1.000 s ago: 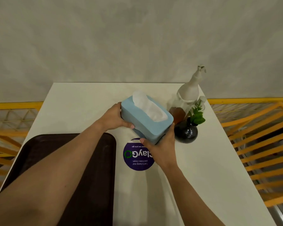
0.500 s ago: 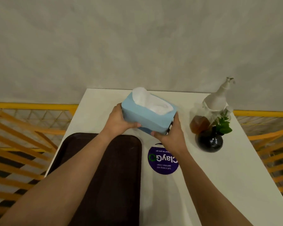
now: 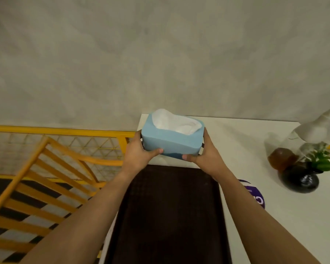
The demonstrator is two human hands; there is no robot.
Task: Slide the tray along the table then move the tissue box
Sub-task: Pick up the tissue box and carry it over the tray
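Sitting at the centre of the frame, the tissue box [image 3: 171, 141] is pale blue with rounded corners, a white tissue [image 3: 176, 121] puffing from its top opening. The left hand [image 3: 138, 154] and right hand [image 3: 205, 156] each close a grip on one end of it (thumbs on the near face), over the table's [image 3: 255, 140] far left corner; whether it touches the surface I cannot tell. Just below it lies the dark brown tray [image 3: 170, 216]. At the right stand a black vase [image 3: 301, 181] with green leaves, a glass bottle [image 3: 282, 159] and a purple sticker [image 3: 255, 195]. Yellow railings [image 3: 46, 168] fill the lower left; a grey wall [image 3: 160, 54] spans the top.
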